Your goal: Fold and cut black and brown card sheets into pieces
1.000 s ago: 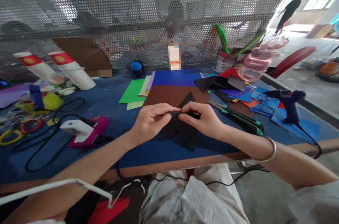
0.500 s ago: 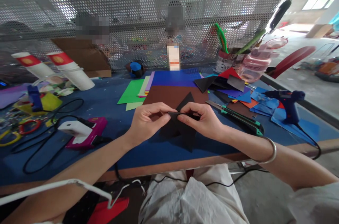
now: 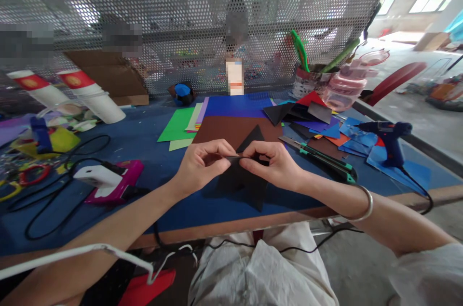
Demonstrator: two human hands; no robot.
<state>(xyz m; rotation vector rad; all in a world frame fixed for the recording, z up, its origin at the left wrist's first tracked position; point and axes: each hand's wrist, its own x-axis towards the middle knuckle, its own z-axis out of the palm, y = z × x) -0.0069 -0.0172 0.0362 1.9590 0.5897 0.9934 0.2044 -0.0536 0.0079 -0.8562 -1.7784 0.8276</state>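
Black paper [image 3: 249, 183] with pointed corners is between my hands, above the front of the blue table [image 3: 181, 212]. My left hand [image 3: 206, 164] pinches a folded edge of it between thumb and forefinger. Close beside, my right hand [image 3: 273, 161] pinches the same edge, the two sets of fingertips almost touching. One black point rises behind the fingers and another hangs toward me. Fingers cover part of the fold. Under and beyond the hands lies brown paper [image 3: 235, 128], with a blue sheet [image 3: 237, 106] behind it.
Right of my hands lies a green-and-black utility knife [image 3: 320, 156] with its blade out. Farther right are paper scraps [image 3: 352, 135] and a blue glue gun [image 3: 392, 139]. A magenta power strip [image 3: 115, 183] with cables is at left, near paper cups [image 3: 92, 99]. Green paper [image 3: 177, 123] lies behind.
Both hands keep their pinch on the black paper. The pinched edge has shifted slightly between the fingertips, and the whole view has moved a little.
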